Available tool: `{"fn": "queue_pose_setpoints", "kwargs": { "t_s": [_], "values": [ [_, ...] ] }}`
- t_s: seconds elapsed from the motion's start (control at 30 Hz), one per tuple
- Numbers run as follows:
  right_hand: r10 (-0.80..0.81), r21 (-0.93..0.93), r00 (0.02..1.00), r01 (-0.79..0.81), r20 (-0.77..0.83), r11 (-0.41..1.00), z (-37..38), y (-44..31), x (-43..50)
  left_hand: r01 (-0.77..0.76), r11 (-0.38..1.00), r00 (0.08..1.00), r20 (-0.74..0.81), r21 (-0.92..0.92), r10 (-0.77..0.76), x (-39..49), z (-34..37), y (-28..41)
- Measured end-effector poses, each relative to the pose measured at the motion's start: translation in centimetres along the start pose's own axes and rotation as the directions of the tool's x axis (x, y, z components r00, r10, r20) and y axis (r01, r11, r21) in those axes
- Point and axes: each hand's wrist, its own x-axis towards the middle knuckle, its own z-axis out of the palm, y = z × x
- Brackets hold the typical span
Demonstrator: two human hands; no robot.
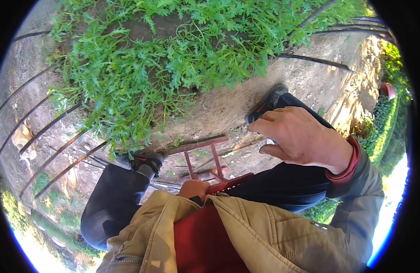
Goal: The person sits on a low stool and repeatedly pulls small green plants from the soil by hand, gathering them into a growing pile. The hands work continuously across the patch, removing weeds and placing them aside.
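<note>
My left hand (193, 189), a black band at its wrist, grips the near edge of a small red stool (215, 162) between my legs. Part of that hand is hidden by my jacket. The stool's worn lower rail and two uprights show near the ground. My right hand (291, 136) hangs in the air above my right leg, fingers bent and thumb apart from them. Nothing shows in its grasp. Ahead of me grows a dense bed of leafy green plants with lobed leaves (196, 58), its near edge close to my feet.
My dark shoes (148, 162) stand on bare soil (216, 105) beside the bed. Several thin curved rods (49, 128) arch at the left, and another rod (315, 61) lies at the right. A pale scrap (25, 138) lies far left. A reddish container (388, 90) is by the greenery.
</note>
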Motion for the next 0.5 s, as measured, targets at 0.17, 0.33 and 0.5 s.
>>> {"fn": "queue_pose_setpoints", "kwargs": {
  "t_s": [0.17, 0.33, 0.5],
  "values": [
    [0.07, -0.005, 0.993, -0.07, 0.097, 0.998, -1.2, 3.8, 1.5, -0.057, 0.986, 0.994, -0.1, -0.159, 0.042, 1.8, 1.0, 4.9],
    [-0.014, -0.07, 0.981, 0.028, 0.195, 0.997, -0.5, 5.2, 2.5, -0.091, 0.947, 0.984, -0.172, -0.308, 0.039, 5.0, 2.6, 7.2],
    [-0.172, -0.089, 0.982, 0.179, 0.08, 0.98, -1.1, 6.5, 2.8, -0.084, 0.962, 0.986, -0.162, -0.261, 0.042, 8.2, 4.0, 7.4]
  ]
}}
